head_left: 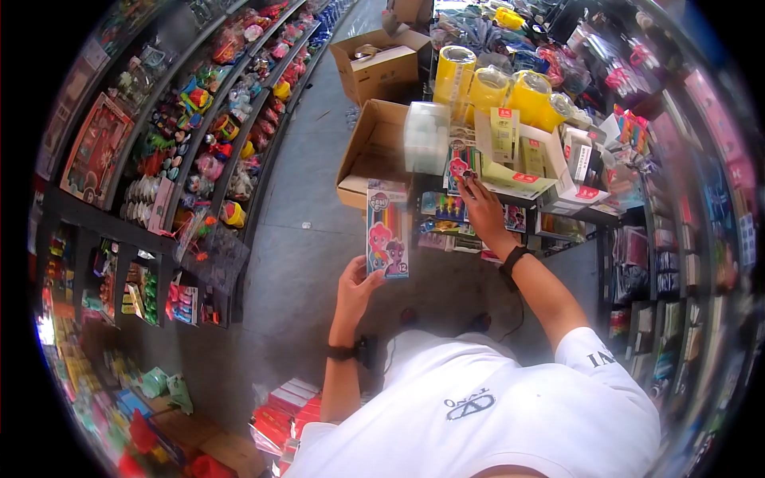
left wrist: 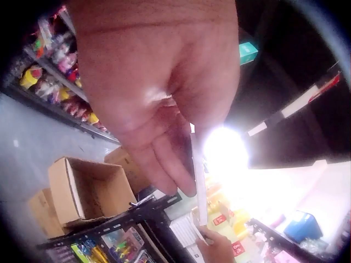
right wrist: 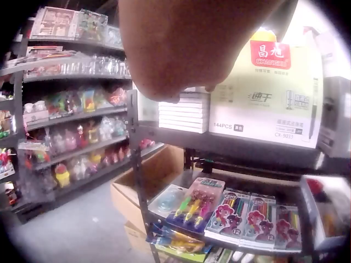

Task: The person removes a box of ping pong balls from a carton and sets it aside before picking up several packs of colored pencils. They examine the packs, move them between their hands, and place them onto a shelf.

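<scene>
My left hand (head_left: 356, 288) pinches the lower end of a flat colored pencil box (head_left: 388, 239) with cartoon ponies on its front. The left wrist view has this box (left wrist: 199, 175) edge-on, thumb on one face and fingers on the other. Forward and to the right, my right hand (head_left: 484, 211) touches the top of a stack of similar boxes (head_left: 458, 166) on the shelf. In the right wrist view the stack's white edges (right wrist: 184, 112) show below the hand (right wrist: 192, 49). Its fingertips are partly hidden, and I cannot tell whether they grip a box.
Beside the stack stand a translucent container (head_left: 427, 137) and a pale green carton (head_left: 518, 182). Yellow rolls (head_left: 456, 76) stand behind. An open cardboard box (head_left: 374, 151) is left of the shelf. Lower down lie more pony pencil boxes (right wrist: 258, 219). Toy shelves (head_left: 199, 143) line the left.
</scene>
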Available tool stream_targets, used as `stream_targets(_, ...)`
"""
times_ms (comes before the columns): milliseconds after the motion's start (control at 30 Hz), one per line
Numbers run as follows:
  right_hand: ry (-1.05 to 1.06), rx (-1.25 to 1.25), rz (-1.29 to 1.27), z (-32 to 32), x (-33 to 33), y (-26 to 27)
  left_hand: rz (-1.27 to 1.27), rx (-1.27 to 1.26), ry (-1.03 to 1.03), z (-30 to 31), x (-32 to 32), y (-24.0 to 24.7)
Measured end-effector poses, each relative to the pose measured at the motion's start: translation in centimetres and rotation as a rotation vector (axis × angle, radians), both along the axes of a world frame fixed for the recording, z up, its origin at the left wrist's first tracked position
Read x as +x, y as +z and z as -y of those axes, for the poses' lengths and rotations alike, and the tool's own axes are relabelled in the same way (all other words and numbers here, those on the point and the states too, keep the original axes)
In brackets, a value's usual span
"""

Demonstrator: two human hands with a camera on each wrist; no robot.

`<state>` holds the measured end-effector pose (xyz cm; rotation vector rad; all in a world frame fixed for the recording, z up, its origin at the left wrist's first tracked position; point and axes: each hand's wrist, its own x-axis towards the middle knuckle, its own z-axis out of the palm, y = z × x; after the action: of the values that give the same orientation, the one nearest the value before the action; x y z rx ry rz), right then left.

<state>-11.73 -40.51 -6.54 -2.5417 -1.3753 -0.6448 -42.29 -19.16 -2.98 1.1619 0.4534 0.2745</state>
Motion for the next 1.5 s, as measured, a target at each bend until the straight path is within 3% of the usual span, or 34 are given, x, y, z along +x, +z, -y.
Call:
stream_targets(1100, -0.002, 0.148, -0.193, 1.0, -0.8, -0.1, -0.015, 0.020, 0.025, -0.3, 0.3, 0.2)
stream_targets(1200, -0.096, 0.375, -0.344, 1.2, -1.1, -0.2, -0.028, 0.035, 0.019, -0.4, 0.3, 0.4)
stream_targets(1300, -0.308, 0.762, -0.717, 0.7, 0.9, -3.1, -0.035, 0.040, 0.023, -0.5, 0.2, 0.4)
stream_targets(1400, -0.630, 0.896, -1.225, -0.3, 1.1, 1.4, -0.043, 0.039, 0.017, -0.4, 0.2, 0.5)
stream_targets(1500, -0.442, 1.226, -1.621, 0.3, 3.0, -2.5, -0.044, 0.026, 0.040, -0.1, 0.5, 0.8)
